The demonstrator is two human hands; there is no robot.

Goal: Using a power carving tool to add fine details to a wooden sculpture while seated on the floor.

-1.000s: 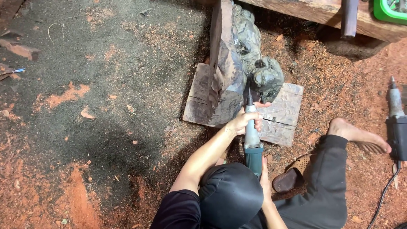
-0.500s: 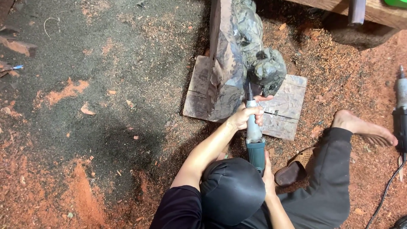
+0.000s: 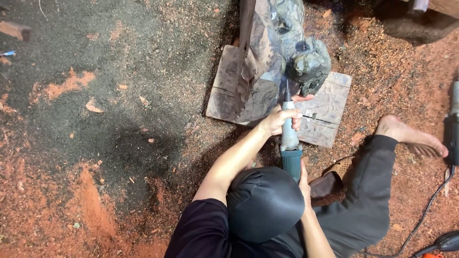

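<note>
Grinder gripped by left hand, right hand seemingly too; carving touching.

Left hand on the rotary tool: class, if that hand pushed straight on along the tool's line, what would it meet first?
The left hand points up the rotary tool toward the dark wood carving. It would probably meet the carving's lower edge first, though depth is unclear from above.

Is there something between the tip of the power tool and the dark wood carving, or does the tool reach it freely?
Nothing visible stands between them. The left hand grips the front of the power tool, the right hand steadies its rear, and the tip points straight up to the wood carving on its board. The fingers stay beside the tip.
</note>
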